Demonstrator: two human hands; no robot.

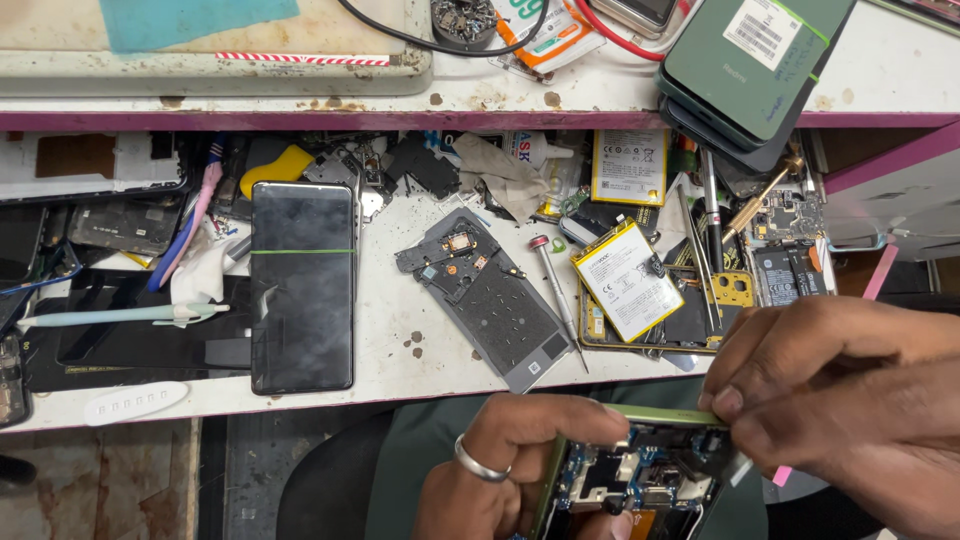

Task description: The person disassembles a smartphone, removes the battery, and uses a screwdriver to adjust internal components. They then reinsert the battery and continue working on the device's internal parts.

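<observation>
Below the desk's front edge, the ringed left hand (510,465) clamps an opened green-framed phone (640,470) steady while the right hand (840,400) fingers pinch together over its exposed circuit board.

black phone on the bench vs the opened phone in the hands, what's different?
The black phone lies flat on the workbench, untouched; the opened phone is held by the left hand, with the right hand at its top edge. The black phone shows an unbroken dark face with a thin green line across it; the opened phone shows bare circuit boards inside a green frame. Both are slim rectangular handsets.
</observation>
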